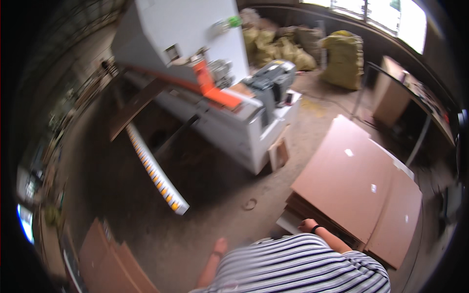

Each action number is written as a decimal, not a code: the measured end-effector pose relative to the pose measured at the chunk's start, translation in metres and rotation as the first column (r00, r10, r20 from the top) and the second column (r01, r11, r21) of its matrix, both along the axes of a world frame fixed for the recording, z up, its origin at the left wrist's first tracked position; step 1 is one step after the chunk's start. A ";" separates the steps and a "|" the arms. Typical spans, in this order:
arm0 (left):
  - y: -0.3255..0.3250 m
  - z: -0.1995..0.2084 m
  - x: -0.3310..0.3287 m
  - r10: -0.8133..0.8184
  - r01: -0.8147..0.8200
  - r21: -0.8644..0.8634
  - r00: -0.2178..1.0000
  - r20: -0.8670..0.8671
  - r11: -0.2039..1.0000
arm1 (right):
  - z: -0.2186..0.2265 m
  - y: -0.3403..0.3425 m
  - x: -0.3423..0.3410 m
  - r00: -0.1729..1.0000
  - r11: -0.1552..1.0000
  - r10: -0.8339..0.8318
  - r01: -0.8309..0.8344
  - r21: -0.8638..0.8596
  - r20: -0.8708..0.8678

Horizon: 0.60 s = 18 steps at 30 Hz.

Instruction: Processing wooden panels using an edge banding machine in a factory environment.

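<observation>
My left hand [221, 245] hangs low over the concrete floor, away from the boards and the machine. It is small and blurred, so its fingers cannot be made out. My right hand [307, 225], with a dark band at its wrist, is at the near left edge of a stack of reddish-brown boards [337, 171]. Beside its fingers lies a pale grey panel [288, 223], low against the stack. Whether the fingers touch or grip that panel is not clear. Small white labels [349, 153] lie on the top boards.
A large white machine [229, 136] with an orange bracket [207, 85] and a grey motor [271, 85] stands ahead. A roller rail [154, 171] sticks out from it. More brown boards [110, 259] stand at the lower left. Yellow sacks [342, 58] and a workbench [415, 97] are at far right.
</observation>
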<state>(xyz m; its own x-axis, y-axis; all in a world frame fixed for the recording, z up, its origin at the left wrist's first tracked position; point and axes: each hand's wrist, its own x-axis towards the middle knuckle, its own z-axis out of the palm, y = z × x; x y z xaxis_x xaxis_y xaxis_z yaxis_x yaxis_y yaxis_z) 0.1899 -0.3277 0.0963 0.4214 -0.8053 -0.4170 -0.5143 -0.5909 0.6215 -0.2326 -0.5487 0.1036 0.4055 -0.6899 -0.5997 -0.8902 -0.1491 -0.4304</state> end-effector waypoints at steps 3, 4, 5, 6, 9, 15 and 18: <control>0.014 0.006 0.001 0.059 -0.060 0.012 0.998 0.025 0.998 | 0.010 -0.001 0.010 0.999 0.997 0.004 -0.007 0.071 0.040; 0.014 0.021 -0.005 0.095 -0.095 0.018 0.995 0.013 0.995 | 0.014 -0.001 0.010 0.998 0.997 0.010 -0.014 0.075 0.058; 0.013 0.036 -0.011 0.124 -0.124 0.023 0.992 0.003 0.992 | 0.022 0.001 0.013 0.998 0.997 0.017 -0.021 0.068 0.057; 0.014 0.042 -0.013 0.155 -0.155 0.032 0.988 0.014 0.987 | 0.028 0.003 0.016 0.998 0.994 -0.038 0.032 0.106 0.058; 0.027 0.045 -0.017 0.237 -0.234 0.090 0.971 -0.033 0.968 | 0.036 0.002 0.023 0.999 0.996 -0.011 0.008 0.091 0.036; 0.047 0.030 -0.009 0.335 -0.327 0.124 0.941 -0.048 0.937 | 0.032 0.000 0.033 0.997 0.997 0.023 -0.028 0.074 0.069; 0.063 0.013 -0.003 0.397 -0.397 0.010 0.918 -0.023 0.918 | 0.028 -0.002 0.041 0.995 0.995 0.084 -0.087 0.047 0.051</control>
